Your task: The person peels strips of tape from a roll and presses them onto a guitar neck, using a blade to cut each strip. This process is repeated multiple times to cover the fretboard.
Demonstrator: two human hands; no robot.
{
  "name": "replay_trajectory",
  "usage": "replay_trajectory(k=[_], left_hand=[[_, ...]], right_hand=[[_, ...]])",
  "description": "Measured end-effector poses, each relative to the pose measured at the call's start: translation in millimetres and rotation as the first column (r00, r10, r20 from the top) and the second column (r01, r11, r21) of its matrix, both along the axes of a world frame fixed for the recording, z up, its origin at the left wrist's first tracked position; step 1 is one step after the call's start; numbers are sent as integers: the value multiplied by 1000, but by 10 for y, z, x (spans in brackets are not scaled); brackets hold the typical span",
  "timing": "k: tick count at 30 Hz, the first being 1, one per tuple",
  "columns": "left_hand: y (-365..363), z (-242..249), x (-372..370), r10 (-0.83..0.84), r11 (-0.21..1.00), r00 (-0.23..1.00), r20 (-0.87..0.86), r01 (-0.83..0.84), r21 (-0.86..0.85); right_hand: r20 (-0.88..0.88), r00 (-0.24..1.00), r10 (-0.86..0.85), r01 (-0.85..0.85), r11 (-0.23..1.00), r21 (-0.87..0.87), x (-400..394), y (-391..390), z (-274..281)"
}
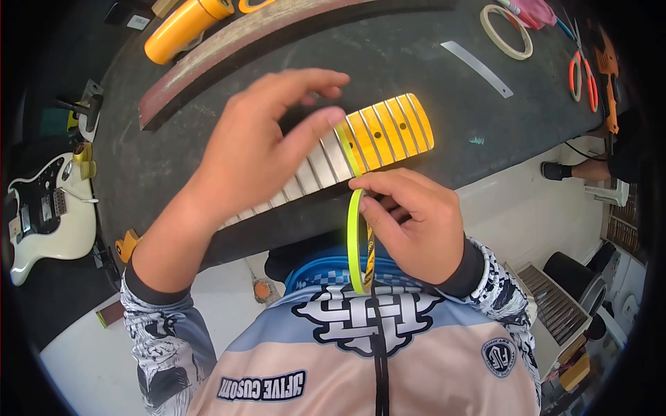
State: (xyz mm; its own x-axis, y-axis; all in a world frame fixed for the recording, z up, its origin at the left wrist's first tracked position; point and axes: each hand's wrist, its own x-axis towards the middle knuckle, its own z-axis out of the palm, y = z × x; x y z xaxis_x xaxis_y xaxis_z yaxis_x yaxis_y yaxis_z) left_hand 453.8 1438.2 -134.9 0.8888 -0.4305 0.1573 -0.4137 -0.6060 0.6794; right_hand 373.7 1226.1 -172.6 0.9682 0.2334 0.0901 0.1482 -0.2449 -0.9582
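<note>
A guitar neck (pixel 406 128) lies on the dark worktop. Its fretboard end is yellow wood with dark dots, while the part toward my left arm is covered in pale tape (pixel 320 166) between the frets. My right hand (pixel 420 222) pinches a roll of narrow yellow-green tape (pixel 354 243) just off the neck's near edge. From the roll, a strip of that tape (pixel 349 149) runs across the fretboard beside a fret. My left hand (pixel 260 132) is above the taped part, fingers stretched out, its thumb tip at the strip's far end.
Behind the neck lies a long dark-red beam (pixel 208 66) with an orange bottle (pixel 184 31) beyond it. At the back right are a tape roll (pixel 525 43), a metal strip (pixel 476 68) and red-handled scissors (pixel 576 80). A white guitar body (pixel 73 229) stands at left.
</note>
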Motion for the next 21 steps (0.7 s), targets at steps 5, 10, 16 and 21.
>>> replay_trajectory(k=[5, 10, 16, 21], left_hand=[[-36, 17, -324, 12, 1000, 994, -104, -11, 19], [-62, -56, -390, 38, 997, 999, 0, -37, 65], [-105, 28, -571, 33, 985, 967, 253, -74, 154], [-232, -145, -1228, 177, 915, 981, -80, -193, -353]], right_hand=[[-43, 998, 50, -49, 999, 19, -42, -57, 21], [-213, 976, 44, -24, 995, 96, -101, -79, 28], [-358, 934, -5, 71, 983, 172, -114, -61, 10], [-292, 956, -3, 42, 991, 130, -108, -72, -68]])
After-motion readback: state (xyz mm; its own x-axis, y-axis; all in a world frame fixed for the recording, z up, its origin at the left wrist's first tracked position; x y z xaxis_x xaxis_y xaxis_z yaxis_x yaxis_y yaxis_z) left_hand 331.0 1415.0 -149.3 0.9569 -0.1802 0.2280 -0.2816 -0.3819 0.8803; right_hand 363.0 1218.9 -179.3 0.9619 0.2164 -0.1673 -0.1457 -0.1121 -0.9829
